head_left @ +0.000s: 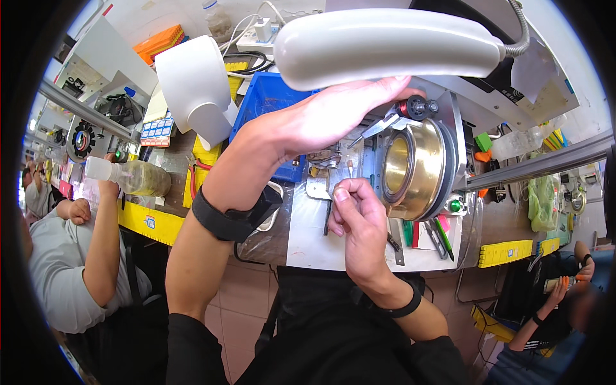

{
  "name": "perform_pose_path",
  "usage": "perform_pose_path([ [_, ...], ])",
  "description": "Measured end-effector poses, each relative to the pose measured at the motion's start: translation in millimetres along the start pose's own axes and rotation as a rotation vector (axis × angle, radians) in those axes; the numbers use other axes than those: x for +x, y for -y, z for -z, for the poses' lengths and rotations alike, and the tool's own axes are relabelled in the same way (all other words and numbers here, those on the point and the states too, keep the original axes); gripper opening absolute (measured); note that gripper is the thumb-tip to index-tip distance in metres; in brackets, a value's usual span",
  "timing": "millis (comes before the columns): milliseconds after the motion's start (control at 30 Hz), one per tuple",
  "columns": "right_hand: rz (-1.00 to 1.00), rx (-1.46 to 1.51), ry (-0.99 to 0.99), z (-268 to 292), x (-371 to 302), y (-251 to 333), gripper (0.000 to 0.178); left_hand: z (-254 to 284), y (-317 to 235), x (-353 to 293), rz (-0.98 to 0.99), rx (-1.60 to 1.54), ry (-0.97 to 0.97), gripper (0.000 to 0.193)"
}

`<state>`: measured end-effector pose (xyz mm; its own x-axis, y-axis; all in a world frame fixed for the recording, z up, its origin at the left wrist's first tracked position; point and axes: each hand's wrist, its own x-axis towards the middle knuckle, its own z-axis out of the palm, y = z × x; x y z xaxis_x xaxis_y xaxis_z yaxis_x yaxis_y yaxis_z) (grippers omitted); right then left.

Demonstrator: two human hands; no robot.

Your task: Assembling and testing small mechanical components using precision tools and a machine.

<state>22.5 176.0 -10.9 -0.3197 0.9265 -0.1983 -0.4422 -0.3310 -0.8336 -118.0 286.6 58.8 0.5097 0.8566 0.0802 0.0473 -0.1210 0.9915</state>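
Observation:
My left hand (327, 115) reaches across beneath the white lamp head (385, 48). Its fingertips are mostly hidden beside a black and red knob (418, 108) on a pointed metal arm (372, 133). Below that arm stands a brass-coloured ring (420, 170), set in a dark round mount. My right hand (364, 215) is closed in a pinch to the left of the ring. What it pinches is too small to make out. Just beyond those fingertips are a pale metal plate (317, 189) and small metal parts (324, 156).
A blue bin (266, 96) stands behind my left forearm. Pens and a cutter (436, 237) lie on the white sheet (314, 244). Left are red-handled pliers (194, 170) and a clear bottle (147, 178). People (77, 269) sit on both sides. A metal rail (539, 160) crosses at right.

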Motion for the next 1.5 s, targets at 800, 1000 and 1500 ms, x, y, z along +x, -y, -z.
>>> perform_pose_path([
  [800,0.056,-0.014,-0.061,-4.8,11.5,-0.9,0.009,-6.2,-6.6,28.1,0.06,0.192,-0.006,0.081],
  [1000,0.055,0.012,-0.017,-3.6,12.5,-1.2,0.009,-6.2,7.1,32.8,-0.064,0.245,-0.066,0.08],
  [1500,0.06,0.034,0.021,-4.3,8.2,1.8,0.006,-4.3,4.4,12.1,-0.097,-0.031,-0.099,0.081],
])
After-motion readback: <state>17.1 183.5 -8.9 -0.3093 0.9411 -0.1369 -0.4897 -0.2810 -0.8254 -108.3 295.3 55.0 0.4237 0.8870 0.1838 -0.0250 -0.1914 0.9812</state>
